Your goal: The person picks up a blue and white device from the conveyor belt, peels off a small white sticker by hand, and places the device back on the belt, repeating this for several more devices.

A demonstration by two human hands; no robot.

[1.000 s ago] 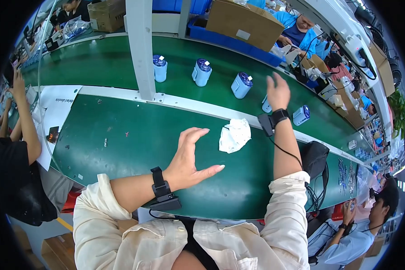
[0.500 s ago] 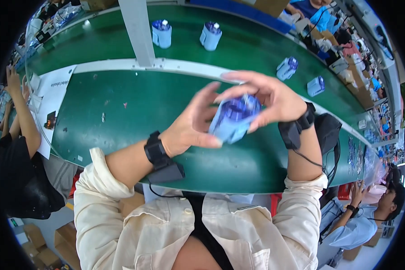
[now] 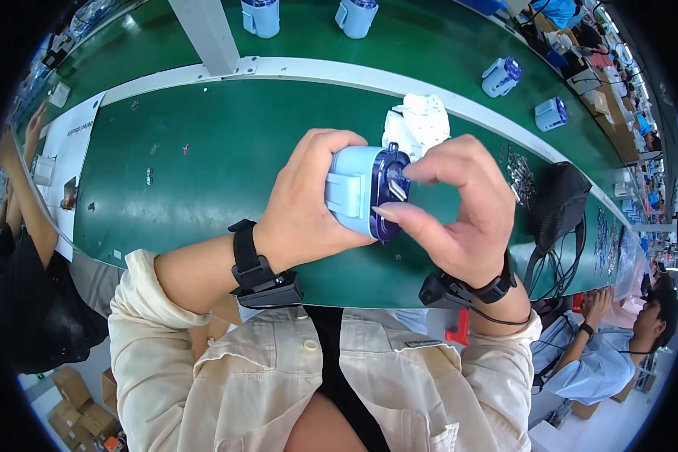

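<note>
My left hand (image 3: 309,200) is closed round a light blue plastic housing (image 3: 348,184), its dark blue end turned to the right. A short silver metal pin (image 3: 397,190) sticks out of the recess in that end. My right hand (image 3: 463,207) is beside the dark blue end with thumb and forefinger apart on either side of the pin. Its thumb tip is at the dark rim; whether it touches cannot be made out. A crumpled white wad (image 3: 416,126), perhaps a bag or cloth, lies on the green bench just beyond the housing.
Similar blue housings (image 3: 260,19) stand on the green surface past the white rail (image 3: 316,71). A white post (image 3: 207,38) rises at the rail. To the right are small metal parts (image 3: 520,175) and a black pouch (image 3: 561,197) with cables. People sit on both sides.
The housing has turned so its dark blue end faces right. My left hand now grips it alone, while the right hand has come lower and nearer. The white wad and metal parts have become visible.
</note>
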